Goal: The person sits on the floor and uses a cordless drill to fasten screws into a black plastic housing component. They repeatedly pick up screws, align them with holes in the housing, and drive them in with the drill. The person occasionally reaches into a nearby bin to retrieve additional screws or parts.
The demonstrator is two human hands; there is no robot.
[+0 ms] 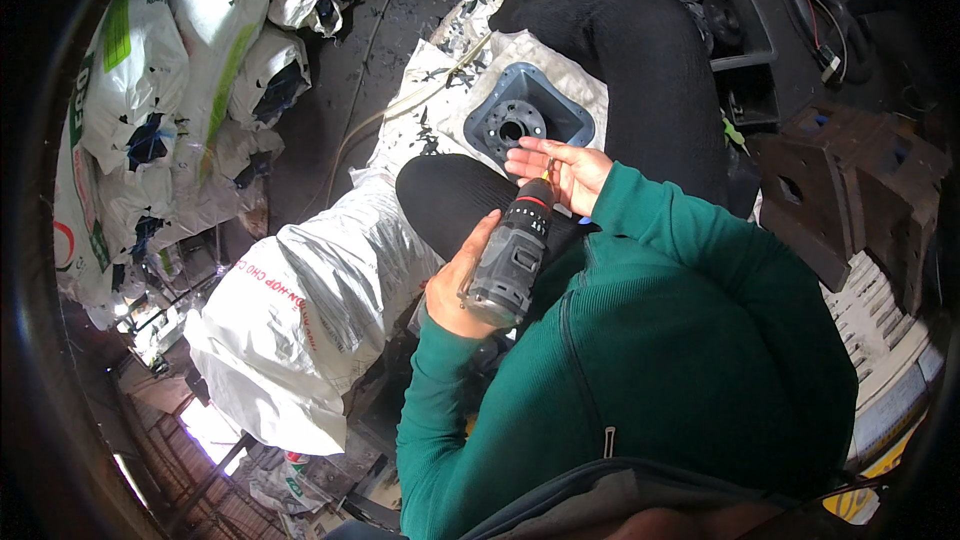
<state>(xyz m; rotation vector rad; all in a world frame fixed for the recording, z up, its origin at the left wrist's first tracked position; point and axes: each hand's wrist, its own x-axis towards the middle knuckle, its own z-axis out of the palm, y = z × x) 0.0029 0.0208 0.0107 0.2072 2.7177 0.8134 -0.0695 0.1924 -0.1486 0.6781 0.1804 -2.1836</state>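
My left hand (458, 292) is wrapped round a cordless drill (512, 258), dark grey with a red ring near its chuck. The drill points away from me, toward the upper right. At its front end shows a short yellowish bit (549, 170). Beside that bit is my right hand (567, 172), its fingers stretched to the left and partly curled; whether anything small lies in them I cannot make out. Just beyond my fingers sits a blue-grey square housing (566, 105) with rounded corners. Inside it is a dark round flange (497, 126) with a central hole and small holes around it.
The housing rests on a pale cloth (592, 70) between my legs. A white sack (300, 320) lies at left, with several stuffed sacks (215, 50) behind. A dark crate (757, 35) holding black parts stands far right, near rusty metal blocks (840, 175). Wires cross the floor.
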